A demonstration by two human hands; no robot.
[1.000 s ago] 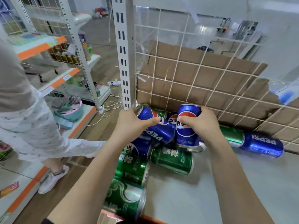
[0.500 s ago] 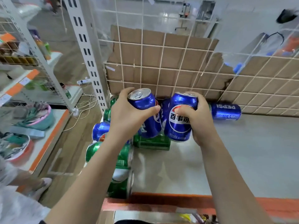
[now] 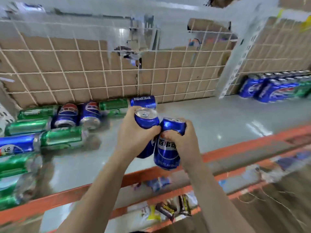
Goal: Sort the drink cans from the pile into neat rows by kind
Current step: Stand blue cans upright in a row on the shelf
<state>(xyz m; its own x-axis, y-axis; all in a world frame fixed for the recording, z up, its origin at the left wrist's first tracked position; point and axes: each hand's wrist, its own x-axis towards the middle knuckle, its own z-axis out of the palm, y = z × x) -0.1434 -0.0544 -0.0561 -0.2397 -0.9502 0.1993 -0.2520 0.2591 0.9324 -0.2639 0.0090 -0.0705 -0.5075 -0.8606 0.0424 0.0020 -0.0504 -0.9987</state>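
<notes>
My left hand (image 3: 134, 137) grips a blue Pepsi can (image 3: 146, 118) upright above the grey shelf (image 3: 210, 118). Right beside it, touching, my right hand (image 3: 183, 142) grips a second blue Pepsi can (image 3: 166, 152). Both are held in the air near the shelf's front edge. At the left lies the pile (image 3: 50, 126): several green cans (image 3: 62, 136) and blue Pepsi cans (image 3: 68, 114) on their sides. At the far right, blue cans (image 3: 269, 88) and green cans (image 3: 303, 88) stand upright in neat rows against the back.
A wire grid backed with cardboard (image 3: 101, 73) closes the back of the shelf. A white perforated upright (image 3: 235, 64) stands between the shelf middle and the sorted rows. The orange front rail (image 3: 235, 148) runs below my hands; snack packets (image 3: 168, 209) lie on the lower shelf.
Both hands lifted their blue cans out of the pile and carried them rightward. The view swung right, so the pile now lies at the left and the sorted rows appear.
</notes>
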